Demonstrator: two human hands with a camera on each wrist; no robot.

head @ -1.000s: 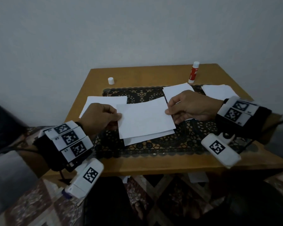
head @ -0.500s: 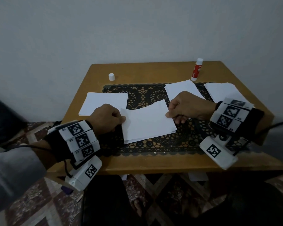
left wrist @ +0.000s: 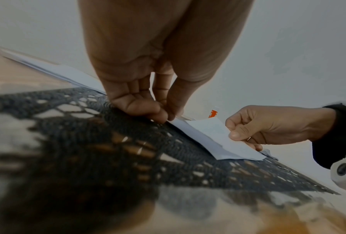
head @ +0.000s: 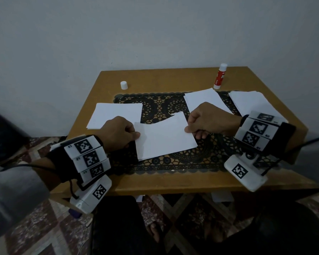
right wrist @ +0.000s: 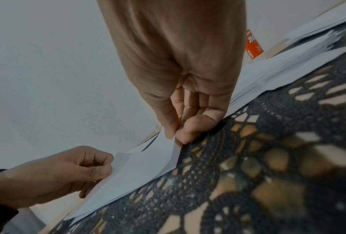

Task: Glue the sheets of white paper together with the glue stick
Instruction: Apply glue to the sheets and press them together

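White sheets (head: 164, 138) are lying stacked at the centre of a black lace mat (head: 173, 162) on the bench (head: 173, 183). The left hand (head: 116, 133) is pinching their 9 o'clock edge, fingers (left wrist: 148, 109) clamped on the paper; the right hand (head: 208, 119) is pinching the 3 o'clock edge likewise. The glue stick (head: 219, 76) is standing uncapped at 1 o'clock, its cap (head: 124, 85) at 11 o'clock.

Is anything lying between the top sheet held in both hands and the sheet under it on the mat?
Nothing visible. The left hand and right hand pinch opposite edges of the top sheet, which lies directly over the lower sheet.
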